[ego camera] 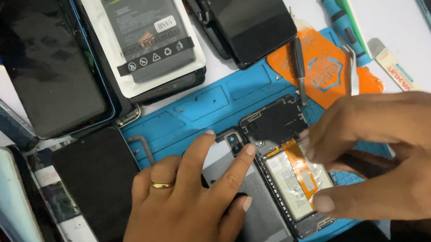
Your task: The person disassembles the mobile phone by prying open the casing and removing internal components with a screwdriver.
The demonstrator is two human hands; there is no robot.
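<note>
An opened phone (pixel 277 128) lies on a blue work mat (pixel 207 105), its dark inner board, white battery (pixel 287 181) and orange flex strip (pixel 298 162) exposed. A grey back cover (pixel 253 213) lies just left of it. My left hand (pixel 185 223), with a gold ring, rests spread on that cover, the index fingertip touching the opened phone's upper left edge. My right hand (pixel 406 160) reaches in from the right, its fingertips pinched over the right side of the battery near the orange strip.
Several phones and dark screens (pixel 45 61) lie at the left and back. A packaged battery (pixel 146 28) sits at the back middle. An orange pry card (pixel 325 69), a dark tool (pixel 299 67), tweezers (pixel 351 68) and screwdrivers (pixel 341 20) lie behind the mat.
</note>
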